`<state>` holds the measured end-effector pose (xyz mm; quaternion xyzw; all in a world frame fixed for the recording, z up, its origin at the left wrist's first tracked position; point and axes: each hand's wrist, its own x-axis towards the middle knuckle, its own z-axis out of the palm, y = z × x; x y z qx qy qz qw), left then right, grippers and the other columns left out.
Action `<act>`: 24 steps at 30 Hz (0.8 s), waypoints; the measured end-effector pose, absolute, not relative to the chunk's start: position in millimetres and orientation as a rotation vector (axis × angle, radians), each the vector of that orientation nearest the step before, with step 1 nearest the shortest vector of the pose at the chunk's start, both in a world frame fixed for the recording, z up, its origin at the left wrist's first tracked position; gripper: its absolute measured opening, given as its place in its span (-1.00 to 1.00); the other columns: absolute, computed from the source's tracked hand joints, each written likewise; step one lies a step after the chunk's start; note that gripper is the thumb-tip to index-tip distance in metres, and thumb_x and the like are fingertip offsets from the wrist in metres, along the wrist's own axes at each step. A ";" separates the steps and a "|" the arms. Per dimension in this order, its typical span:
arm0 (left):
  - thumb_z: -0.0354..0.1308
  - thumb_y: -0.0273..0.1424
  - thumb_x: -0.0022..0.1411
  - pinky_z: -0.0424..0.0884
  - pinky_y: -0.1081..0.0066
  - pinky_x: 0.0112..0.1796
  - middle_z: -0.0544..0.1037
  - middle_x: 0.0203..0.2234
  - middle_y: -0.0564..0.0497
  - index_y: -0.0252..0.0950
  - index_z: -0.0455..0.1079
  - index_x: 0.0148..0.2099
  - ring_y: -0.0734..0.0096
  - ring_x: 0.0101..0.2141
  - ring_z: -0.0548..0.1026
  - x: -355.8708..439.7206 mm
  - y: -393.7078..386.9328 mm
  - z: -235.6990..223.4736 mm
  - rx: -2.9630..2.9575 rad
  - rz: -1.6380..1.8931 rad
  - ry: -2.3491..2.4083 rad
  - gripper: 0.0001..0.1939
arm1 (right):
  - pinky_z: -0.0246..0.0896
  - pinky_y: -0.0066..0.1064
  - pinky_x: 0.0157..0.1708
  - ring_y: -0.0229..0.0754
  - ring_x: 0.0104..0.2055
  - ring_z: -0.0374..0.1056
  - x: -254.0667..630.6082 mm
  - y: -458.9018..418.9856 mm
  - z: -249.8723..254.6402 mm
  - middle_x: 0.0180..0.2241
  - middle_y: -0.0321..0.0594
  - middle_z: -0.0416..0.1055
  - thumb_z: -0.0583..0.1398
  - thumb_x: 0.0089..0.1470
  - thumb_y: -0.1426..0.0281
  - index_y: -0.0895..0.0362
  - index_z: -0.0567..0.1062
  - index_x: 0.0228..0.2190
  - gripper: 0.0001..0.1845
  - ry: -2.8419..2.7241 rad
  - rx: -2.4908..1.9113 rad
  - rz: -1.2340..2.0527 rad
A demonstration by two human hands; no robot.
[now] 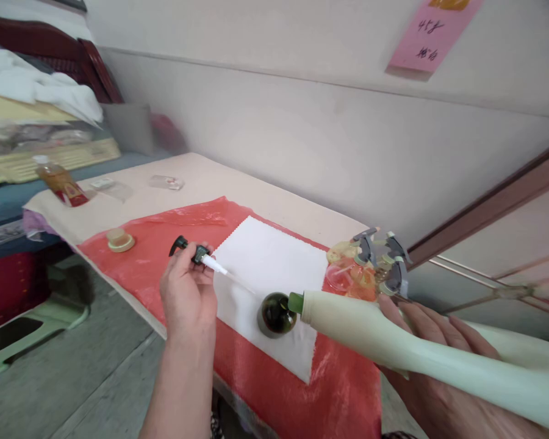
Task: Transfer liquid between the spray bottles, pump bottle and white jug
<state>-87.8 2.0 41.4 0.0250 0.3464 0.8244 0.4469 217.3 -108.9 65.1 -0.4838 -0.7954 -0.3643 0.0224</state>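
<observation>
My left hand (190, 277) is closed around a black pump dispenser head (199, 253), whose white stem and clear tube point toward the middle of the table. A dark green bottle (274, 320) with an open neck stands on a white cloth (268, 256). My right hand (432, 341) grips a large pale green jug (393, 332), which is tipped on its side. The jug's darker green mouth (295, 302) is at the bottle's neck; whether they touch, I cannot tell. Any liquid passing between them is not visible.
A red plastic sheet (174, 228) lies under the cloth. Several spray bottles (366, 265) stand at the right by the wall. A pale round cap (119, 240) sits on the left. Farther back are a drink bottle (61, 180) and small plastic packets (165, 182). A green stool (50, 317) stands left.
</observation>
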 end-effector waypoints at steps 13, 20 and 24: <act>0.19 -0.57 0.09 0.43 0.51 -0.32 0.47 -0.47 0.02 -0.33 0.34 -0.37 0.48 -0.38 0.49 -87.8 2.5 42.1 0.049 2.039 0.839 -0.91 | 0.28 0.15 -0.01 0.29 0.04 0.30 219.3 -107.3 72.8 0.02 0.22 0.31 -0.05 0.07 0.59 0.30 0.27 0.13 -0.44 -2.504 -1.418 -1.249; 0.21 -0.57 0.08 0.43 0.50 -0.31 0.47 -0.45 0.01 -0.34 0.35 -0.36 0.47 -0.37 0.49 -87.9 2.8 41.0 0.027 2.042 0.820 -0.90 | 0.29 0.15 -0.03 0.23 0.00 0.33 212.5 -104.4 79.6 -0.03 0.21 0.34 -0.06 0.06 0.59 0.29 0.31 0.09 -0.45 -2.490 -1.418 -1.234; 0.21 -0.57 0.09 0.43 0.51 -0.31 0.48 -0.45 0.01 -0.35 0.36 -0.36 0.48 -0.37 0.49 -87.5 2.2 41.2 0.047 2.040 0.821 -0.92 | 0.29 0.16 -0.03 0.26 -0.01 0.33 208.5 -103.2 84.2 -0.02 0.23 0.34 -0.06 0.05 0.60 0.32 0.30 0.10 -0.45 -2.495 -1.394 -1.237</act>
